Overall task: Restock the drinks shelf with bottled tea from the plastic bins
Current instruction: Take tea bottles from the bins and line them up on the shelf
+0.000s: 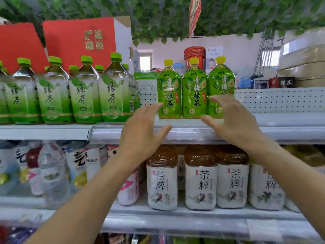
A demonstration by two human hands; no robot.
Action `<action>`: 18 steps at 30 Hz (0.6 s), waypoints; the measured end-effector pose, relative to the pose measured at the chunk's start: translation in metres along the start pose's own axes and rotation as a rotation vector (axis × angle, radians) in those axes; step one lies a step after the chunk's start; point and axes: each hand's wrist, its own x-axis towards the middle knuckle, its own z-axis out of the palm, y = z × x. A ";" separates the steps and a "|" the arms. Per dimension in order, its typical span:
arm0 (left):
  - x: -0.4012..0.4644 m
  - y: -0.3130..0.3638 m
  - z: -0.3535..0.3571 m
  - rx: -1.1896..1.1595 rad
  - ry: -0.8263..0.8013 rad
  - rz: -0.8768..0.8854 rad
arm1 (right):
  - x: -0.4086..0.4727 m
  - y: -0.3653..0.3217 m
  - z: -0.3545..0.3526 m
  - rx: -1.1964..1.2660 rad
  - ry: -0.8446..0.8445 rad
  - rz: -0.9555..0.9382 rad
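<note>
Three green plum tea bottles with yellow caps stand side by side on the top shelf (284, 120): left bottle (169, 92), middle bottle (194, 90), right bottle (220, 81). My left hand (140, 134) hovers in front of the shelf edge with fingers spread, its fingertips close to the left bottle's base. My right hand (233, 118) is spread in front of the right bottle, covering its lower part; whether it touches the bottle is unclear. Neither hand grips anything. No plastic bin is in view.
Several large green tea bottles with green caps (84, 95) fill the top shelf to the left, red cartons (79, 41) behind them. The shelf below holds brown tea bottles with white labels (200, 178) and water bottles (52, 173). Artificial leaves hang overhead.
</note>
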 end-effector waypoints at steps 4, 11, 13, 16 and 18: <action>-0.070 -0.028 -0.016 -0.059 0.082 -0.029 | -0.057 -0.050 0.017 0.057 0.141 -0.159; -0.183 -0.127 -0.067 0.029 -0.161 -0.160 | -0.148 -0.175 0.087 0.097 -0.067 -0.203; -0.216 -0.169 -0.085 0.061 -0.275 -0.222 | -0.175 -0.216 0.121 0.086 -0.210 -0.183; -0.266 -0.240 -0.112 0.078 -0.465 -0.282 | -0.211 -0.282 0.180 0.087 -0.420 -0.107; -0.304 -0.301 -0.135 0.071 -0.615 -0.335 | -0.237 -0.331 0.222 0.099 -0.524 -0.044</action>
